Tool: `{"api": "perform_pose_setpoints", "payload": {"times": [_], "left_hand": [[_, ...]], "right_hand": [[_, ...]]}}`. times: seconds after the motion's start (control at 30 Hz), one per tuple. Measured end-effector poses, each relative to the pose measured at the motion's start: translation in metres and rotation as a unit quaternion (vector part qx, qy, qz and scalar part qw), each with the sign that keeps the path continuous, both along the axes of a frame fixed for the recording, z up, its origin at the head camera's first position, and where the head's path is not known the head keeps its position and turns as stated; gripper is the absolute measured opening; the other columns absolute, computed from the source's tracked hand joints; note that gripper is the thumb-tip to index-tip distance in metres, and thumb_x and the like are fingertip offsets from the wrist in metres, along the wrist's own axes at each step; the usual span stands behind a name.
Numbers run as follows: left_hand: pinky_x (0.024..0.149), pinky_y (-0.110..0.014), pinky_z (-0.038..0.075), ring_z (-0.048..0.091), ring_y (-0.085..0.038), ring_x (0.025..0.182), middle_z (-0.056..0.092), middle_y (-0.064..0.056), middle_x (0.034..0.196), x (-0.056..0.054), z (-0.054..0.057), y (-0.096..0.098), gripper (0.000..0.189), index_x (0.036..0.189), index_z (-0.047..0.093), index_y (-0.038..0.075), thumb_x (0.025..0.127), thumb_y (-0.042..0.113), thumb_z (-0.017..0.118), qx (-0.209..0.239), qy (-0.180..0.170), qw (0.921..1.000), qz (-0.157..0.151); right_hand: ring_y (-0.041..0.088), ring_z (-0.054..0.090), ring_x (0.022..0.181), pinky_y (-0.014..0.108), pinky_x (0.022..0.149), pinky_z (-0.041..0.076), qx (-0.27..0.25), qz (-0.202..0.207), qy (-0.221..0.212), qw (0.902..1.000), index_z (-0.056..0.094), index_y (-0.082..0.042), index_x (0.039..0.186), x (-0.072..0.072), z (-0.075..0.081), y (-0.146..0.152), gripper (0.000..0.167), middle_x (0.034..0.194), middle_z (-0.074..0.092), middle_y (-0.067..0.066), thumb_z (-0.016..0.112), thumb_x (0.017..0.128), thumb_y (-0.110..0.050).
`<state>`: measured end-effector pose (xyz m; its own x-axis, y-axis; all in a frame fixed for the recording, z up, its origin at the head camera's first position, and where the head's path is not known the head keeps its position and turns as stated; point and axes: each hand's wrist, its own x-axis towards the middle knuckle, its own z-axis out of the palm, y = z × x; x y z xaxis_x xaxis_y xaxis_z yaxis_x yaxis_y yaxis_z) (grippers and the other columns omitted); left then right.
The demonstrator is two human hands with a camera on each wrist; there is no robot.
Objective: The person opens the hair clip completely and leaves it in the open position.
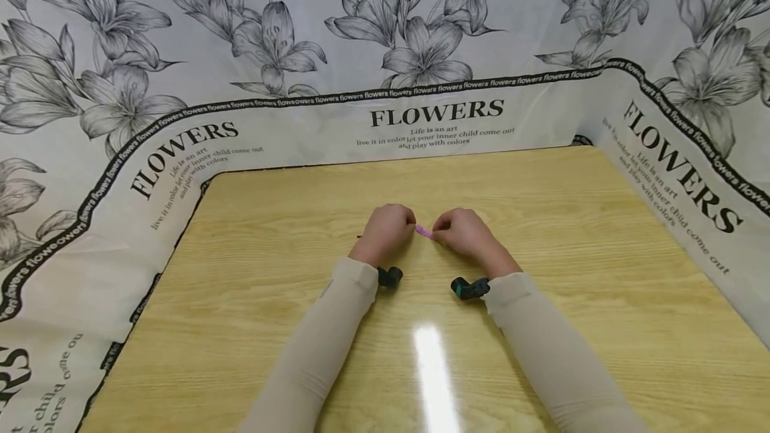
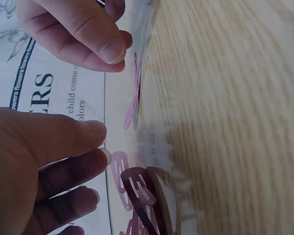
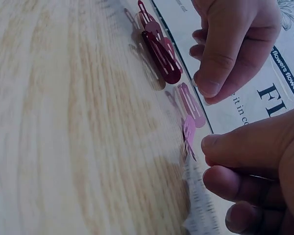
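In the head view my left hand (image 1: pixel 388 229) and right hand (image 1: pixel 466 229) face each other over the table, a small pink-lilac snap hair clip (image 1: pixel 424 231) between their fingertips. Seen from the left wrist, that pink clip (image 2: pixel 136 93) lies at the table surface close to the right hand (image 2: pixel 83 32); its arms look crossed. Thumb and forefinger of the left hand (image 2: pixel 54 152) are near each other, with no clip visible between them. Beside it lie several more clips, including a maroon clip (image 3: pixel 161 58) and a dusty pink clip (image 3: pixel 191 105). The right fingertips (image 3: pixel 213 142) appear just apart from the clips.
The table (image 1: pixel 271 206) has a glossy wood-grain top. White flower-printed cloth (image 1: pixel 433 39) rises behind it and along both sides. A dark wrist camera (image 1: pixel 391 277) sits at the left cuff, another wrist camera (image 1: pixel 469 288) at the right.
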<state>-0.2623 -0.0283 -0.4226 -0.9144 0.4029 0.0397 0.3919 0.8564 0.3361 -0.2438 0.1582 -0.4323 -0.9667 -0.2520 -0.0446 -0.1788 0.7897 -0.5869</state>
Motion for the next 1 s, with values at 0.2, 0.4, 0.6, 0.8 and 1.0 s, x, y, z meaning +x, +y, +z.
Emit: {"api": "perform_pose_setpoints", "payload": {"times": [0.2, 0.4, 0.6, 0.8, 1.0], "left_hand": [[0.090, -0.037, 0.047, 0.064, -0.018, 0.089, 0.072, 0.002, 0.095, -0.003, -0.001, 0.008, 0.018, 0.096, 0.076, 0.017, 0.094, 0.026, 0.061, -0.034, -0.009, 0.9994, 0.003], [0.092, -0.041, 0.042, 0.062, -0.017, 0.089, 0.072, 0.003, 0.091, -0.006, -0.002, 0.015, 0.020, 0.092, 0.075, 0.017, 0.094, 0.031, 0.062, -0.055, -0.008, 0.9985, -0.003], [0.090, -0.041, 0.041, 0.062, -0.017, 0.087, 0.072, 0.004, 0.090, -0.007, -0.002, 0.018, 0.020, 0.091, 0.074, 0.016, 0.094, 0.032, 0.062, -0.076, -0.012, 0.9970, -0.008], [0.089, -0.040, 0.040, 0.061, -0.016, 0.086, 0.071, 0.004, 0.090, -0.010, -0.004, 0.019, 0.018, 0.091, 0.073, 0.016, 0.094, 0.029, 0.062, -0.073, -0.011, 0.9972, -0.004], [0.092, -0.042, 0.042, 0.062, -0.016, 0.088, 0.071, 0.004, 0.091, -0.013, -0.005, 0.019, 0.019, 0.093, 0.074, 0.016, 0.095, 0.029, 0.060, -0.084, -0.022, 0.9963, -0.002]], "right_hand": [[0.021, 0.060, 0.081, 0.033, 0.072, 0.047, 0.013, -0.005, -0.011, 0.9998, 0.075, -0.011, 0.092, 0.002, 0.000, 0.000, 0.017, 0.091, 0.072, 0.005, 0.068, 0.088, -0.026], [0.020, 0.059, 0.076, 0.031, 0.067, 0.045, 0.025, -0.010, -0.005, 0.9996, 0.075, -0.012, 0.088, 0.002, 0.000, -0.001, 0.015, 0.089, 0.071, 0.004, 0.068, 0.087, -0.025], [0.019, 0.061, 0.077, 0.034, 0.070, 0.048, 0.030, -0.009, 0.004, 0.9995, 0.075, -0.013, 0.087, 0.002, -0.003, -0.002, 0.014, 0.088, 0.071, 0.003, 0.068, 0.087, -0.025], [0.019, 0.061, 0.078, 0.035, 0.072, 0.048, 0.030, -0.014, 0.003, 0.9995, 0.074, -0.014, 0.085, 0.001, -0.004, -0.003, 0.012, 0.087, 0.071, 0.003, 0.068, 0.087, -0.024], [0.020, 0.062, 0.081, 0.037, 0.075, 0.049, 0.030, -0.012, 0.005, 0.9994, 0.074, -0.013, 0.086, 0.001, -0.005, -0.003, 0.011, 0.089, 0.071, 0.004, 0.067, 0.088, -0.022]]}}
